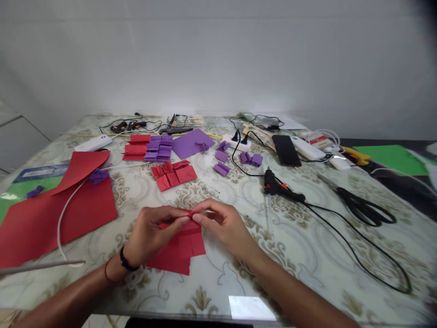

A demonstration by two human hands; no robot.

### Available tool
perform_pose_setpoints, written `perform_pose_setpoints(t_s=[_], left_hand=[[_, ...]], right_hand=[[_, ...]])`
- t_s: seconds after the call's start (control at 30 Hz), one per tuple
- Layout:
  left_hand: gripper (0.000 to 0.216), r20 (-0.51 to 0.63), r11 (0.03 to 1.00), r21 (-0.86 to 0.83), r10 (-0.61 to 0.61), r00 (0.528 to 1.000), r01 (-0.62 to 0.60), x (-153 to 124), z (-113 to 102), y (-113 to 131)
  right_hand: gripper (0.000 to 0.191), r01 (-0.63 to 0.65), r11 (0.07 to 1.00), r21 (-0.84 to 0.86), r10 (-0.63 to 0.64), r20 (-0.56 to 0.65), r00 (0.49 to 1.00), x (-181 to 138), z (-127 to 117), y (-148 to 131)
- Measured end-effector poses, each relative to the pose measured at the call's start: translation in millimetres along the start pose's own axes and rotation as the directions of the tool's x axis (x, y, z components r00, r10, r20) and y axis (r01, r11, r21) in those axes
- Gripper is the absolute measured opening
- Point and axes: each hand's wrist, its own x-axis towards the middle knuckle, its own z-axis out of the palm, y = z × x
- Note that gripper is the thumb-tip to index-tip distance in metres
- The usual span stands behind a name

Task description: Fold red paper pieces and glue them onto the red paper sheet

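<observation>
Over the near middle of the table, my left hand [153,232] and my right hand [223,228] meet, thumbs and fingertips pinching a small piece of red paper [191,215] between them. Most of that piece is hidden by the fingers. Beneath my hands lie several flat red paper pieces [180,255], partly overlapping. Just beyond, a folded red paper piece [175,174] with raised pleats rests on the table. Farther back sit a folded red stack [137,148] and purple folded papers [159,148] side by side.
A black glue gun [283,189] with its cable stands to the right, near black-handled scissors [362,205]. A phone [286,150] and a power strip [236,143] lie farther back. Large red sheets [78,205] and a white cable [63,218] cover the left side.
</observation>
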Motion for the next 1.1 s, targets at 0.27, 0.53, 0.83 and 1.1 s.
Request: perform_pose_setpoints(t_s=[0.27, 0.53, 0.83, 1.1], left_hand=[[0.014, 0.048, 0.998, -0.052, -0.035, 0.998, 0.038, 0, 0, -1], [0.018, 0.087, 0.996, 0.086, -0.002, 0.996, -0.005, 2, 0, 0], [0.023, 0.134, 0.995, 0.093, -0.033, 0.99, 0.021, 9, -8, -3], [0.029, 0.31, 0.986, 0.14, -0.127, 0.942, 0.087, 14, -4, -15]], right_hand=[[0.016, 0.106, 0.988, -0.113, -0.105, 0.013, 0.994, -5, 5, 0], [0.009, 0.139, 0.966, -0.219, -0.137, 0.025, 0.99, -2, 2, -4], [0.021, -0.083, 0.997, -0.009, 0.083, 0.03, 0.996, 5, -4, 10], [0.017, -0.03, 0.974, -0.224, 0.062, 0.136, 0.989, 2, 1, 13]])
